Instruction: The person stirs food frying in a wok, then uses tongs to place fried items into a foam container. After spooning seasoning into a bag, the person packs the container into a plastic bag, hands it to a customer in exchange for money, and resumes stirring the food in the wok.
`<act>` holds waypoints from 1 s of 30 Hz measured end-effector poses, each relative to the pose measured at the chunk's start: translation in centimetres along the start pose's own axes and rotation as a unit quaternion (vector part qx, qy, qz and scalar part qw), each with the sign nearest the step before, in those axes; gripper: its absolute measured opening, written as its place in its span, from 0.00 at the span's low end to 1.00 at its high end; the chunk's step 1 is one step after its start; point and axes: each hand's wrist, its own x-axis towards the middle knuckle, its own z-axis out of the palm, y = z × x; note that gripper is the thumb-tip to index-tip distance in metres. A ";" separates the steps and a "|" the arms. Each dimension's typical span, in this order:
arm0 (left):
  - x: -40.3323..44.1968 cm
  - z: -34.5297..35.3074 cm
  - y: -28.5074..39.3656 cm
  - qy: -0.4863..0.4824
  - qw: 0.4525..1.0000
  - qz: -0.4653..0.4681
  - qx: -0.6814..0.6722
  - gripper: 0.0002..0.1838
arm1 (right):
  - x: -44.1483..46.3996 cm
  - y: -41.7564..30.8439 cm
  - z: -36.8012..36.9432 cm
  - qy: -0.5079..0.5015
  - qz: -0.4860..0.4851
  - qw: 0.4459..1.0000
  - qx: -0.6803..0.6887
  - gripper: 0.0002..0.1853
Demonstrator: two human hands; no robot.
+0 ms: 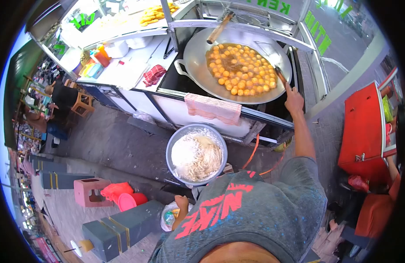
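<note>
A large metal wok holds oil with many round golden balls frying in it. At the wok's right rim, my right hand is closed around a wooden-handled utensil; its metal end reaches into the wok and is hard to make out. My left hand hangs low by my side with fingers curled, beside a small white bucket with plastic in it. Whatever it may hold is hidden. A grey basin of white flour and pale shreds stands in front of me, below the cart.
A pink cloth hangs on the cart's front edge. Another wooden handle rests over the wok's far rim. Sauce bottles and a red cloth lie left. A red box stands right. Stools and grey blocks are lower left.
</note>
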 end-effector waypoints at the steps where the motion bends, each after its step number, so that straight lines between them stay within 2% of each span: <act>1: -0.7 -0.3 -0.8 0.008 1.000 -0.009 0.023 0.09 | 1.4 0.2 0.2 -0.041 0.012 0.999 -0.003 0.35; 2: -1.5 -0.8 -1.7 -0.032 0.984 0.083 0.152 0.07 | 2.4 -0.3 0.7 -0.087 0.032 0.996 0.016 0.32; 3: -1.9 -1.0 -3.1 -0.081 0.941 0.164 0.283 0.11 | 3.4 -0.9 0.7 -0.132 0.052 0.989 0.033 0.30; 4: -2.3 -0.9 -4.8 -0.109 0.875 0.257 0.396 0.16 | 4.4 -1.9 2.0 -0.147 0.065 0.984 0.072 0.29; 5: -3.6 -1.2 -5.7 -0.129 0.883 0.257 0.371 0.16 | 5.3 -2.8 4.6 -0.164 0.079 0.977 0.110 0.28; 7: -5.2 -1.7 -5.8 -0.163 0.932 0.183 0.266 0.18 | 7.1 -6.7 7.4 -0.159 0.063 0.970 0.171 0.28; 9: -6.9 -2.2 -5.9 -0.168 0.970 0.089 0.148 0.19 | 8.6 -11.9 10.7 -0.163 0.109 0.956 0.219 0.28; 10: -7.4 -2.4 -6.0 -0.161 0.980 0.052 0.106 0.20 | 9.1 -14.3 11.9 -0.179 0.136 0.929 0.294 0.24; 12: -8.0 -3.0 -4.5 -0.137 0.990 0.006 0.037 0.22 | 10.5 -19.0 13.2 -0.210 0.165 0.845 0.464 0.16; 14: -8.1 -3.5 -3.1 -0.111 0.993 -0.028 -0.024 0.23 | 10.8 -21.7 14.3 -0.239 0.188 0.710 0.635 0.09; 17: -6.5 -3.8 -0.4 -0.088 0.986 -0.076 -0.118 0.25 | 9.7 -22.6 10.7 -0.261 0.146 0.660 0.689 0.08; 21: -2.8 -1.4 -1.1 -0.074 0.954 -0.159 -0.243 0.22 | 6.5 -20.8 7.8 -0.216 0.033 0.739 0.637 0.14; 22: -2.0 -1.1 -0.3 -0.068 0.947 -0.168 -0.265 0.21 | 5.4 -20.2 8.3 -0.176 -0.012 0.784 0.595 0.22; 23: -1.0 -0.8 0.5 -0.062 0.939 -0.176 -0.288 0.20 | 4.1 -19.8 9.6 -0.108 -0.046 0.830 0.545 0.25; 24: 0.0 -0.5 1.4 -0.072 0.946 -0.167 -0.267 0.17 | 3.0 -19.2 10.6 -0.037 -0.080 0.868 0.489 0.29; 27: 2.0 0.3 3.0 -0.130 0.958 -0.156 -0.202 0.13 | -1.7 -18.3 4.3 -0.110 -0.070 0.928 0.348 0.32; 29: 2.8 0.3 4.5 -0.158 0.968 -0.112 -0.162 0.13 | -4.7 -16.9 4.1 -0.034 -0.133 0.949 0.283 0.33; 30: 4.0 2.2 2.8 -0.134 0.981 -0.065 -0.126 0.14 | -5.9 -15.9 3.8 0.007 -0.164 0.955 0.249 0.34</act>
